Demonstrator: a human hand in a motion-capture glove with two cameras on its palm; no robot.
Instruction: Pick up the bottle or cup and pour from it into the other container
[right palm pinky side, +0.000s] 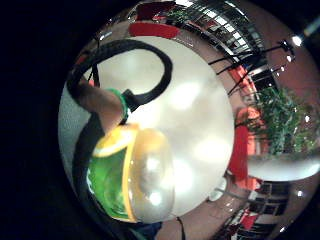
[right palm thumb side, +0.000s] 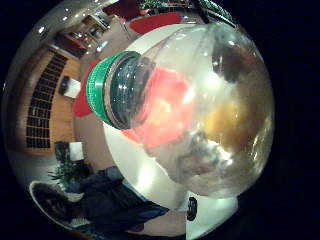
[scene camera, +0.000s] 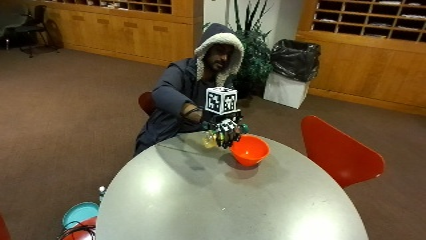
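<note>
- The round grey surface (scene camera: 200, 200) carries an orange bowl (scene camera: 249, 150) near its far edge, just before the seated person.
- The gloved right hand (scene camera: 225, 131) has its fingers curled round a clear bottle (scene camera: 212, 139), held above the surface right beside the bowl.
- The bottle lies tipped, long axis near level, green cap (right palm thumb side: 100, 90) toward the bowl.
- No readable label; yellow liquid shows inside.
</note>
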